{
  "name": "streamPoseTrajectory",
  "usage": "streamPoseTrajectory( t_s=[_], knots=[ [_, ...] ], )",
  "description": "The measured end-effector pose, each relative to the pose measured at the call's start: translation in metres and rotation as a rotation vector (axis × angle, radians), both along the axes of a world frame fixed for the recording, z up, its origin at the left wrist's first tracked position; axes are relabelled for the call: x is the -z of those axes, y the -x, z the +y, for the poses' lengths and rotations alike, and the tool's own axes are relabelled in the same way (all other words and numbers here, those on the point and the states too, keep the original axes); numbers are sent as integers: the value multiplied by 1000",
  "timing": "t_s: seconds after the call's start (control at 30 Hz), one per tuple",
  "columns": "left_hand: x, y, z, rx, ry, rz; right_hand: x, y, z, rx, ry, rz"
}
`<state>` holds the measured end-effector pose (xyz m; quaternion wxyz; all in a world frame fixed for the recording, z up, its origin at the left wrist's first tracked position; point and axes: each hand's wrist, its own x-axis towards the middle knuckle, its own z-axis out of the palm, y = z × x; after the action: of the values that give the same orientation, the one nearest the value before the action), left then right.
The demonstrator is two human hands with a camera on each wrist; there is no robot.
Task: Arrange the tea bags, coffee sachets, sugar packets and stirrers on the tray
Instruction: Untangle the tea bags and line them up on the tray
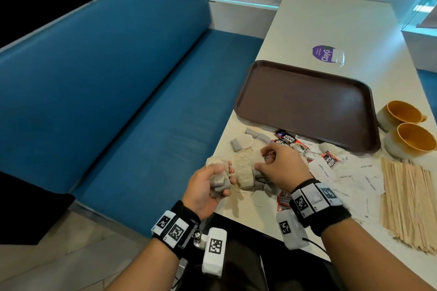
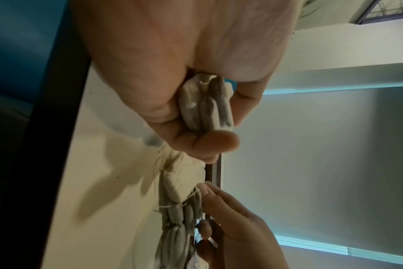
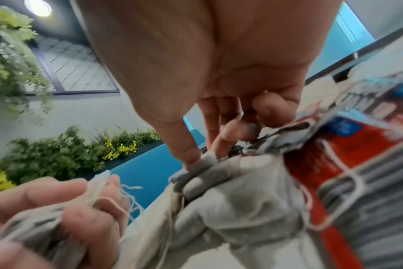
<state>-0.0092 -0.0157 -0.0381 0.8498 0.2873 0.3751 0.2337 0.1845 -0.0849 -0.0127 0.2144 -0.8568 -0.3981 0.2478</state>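
A small bundle of tea bags (image 1: 218,182) is clamped in the left hand (image 1: 208,190), fingers curled round it, just off the near left corner of the table (image 1: 331,19). Looks like it's being used as the collecting hand, so bags can be stacked flat before anything gets carried over.

The right hand (image 1: 281,165) is bent down over the loose tea bag pile (image 1: 244,168), and its thumb and fingertips (image 3: 191,160) are pinched on a bag at the top of the heap. The strings are tangled across the pile, which is probably why the bags are being picked off one at a time instead of scooped.

The tray (image 1: 307,104) sits farther back on the table with nothing on it yet, so the arranging itself hasn't started. Everything else is left spread along the near side of the tray: a few more tea bags (image 1: 256,134) to the left, red coffee sachets (image 1: 287,137) in the middle, white sugar packets (image 1: 350,177) to the right of those, and the wooden stirrers (image 1: 406,203) fanned out at the far right edge. Two orange-lined cups (image 1: 406,130) are parked right of the tray, one touching its corner.

Snagged strings could drag extra bags along when the bundle is lifted, so that's worth watching.
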Motion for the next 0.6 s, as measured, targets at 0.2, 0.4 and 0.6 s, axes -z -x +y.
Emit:
streamPoseTrajectory(
  t_s=[0.2,0.4,0.6],
  knots=[
    [13,-2,-5,-12,-154,27,-3,-7,-5,71,-113,134],
    [14,0,-7,-12,-187,25,-18,-11,-16,145,-260,179],
    [17,-1,-9,-127,-149,-12,-33,-4,-13,61,-368,283]
  ],
)
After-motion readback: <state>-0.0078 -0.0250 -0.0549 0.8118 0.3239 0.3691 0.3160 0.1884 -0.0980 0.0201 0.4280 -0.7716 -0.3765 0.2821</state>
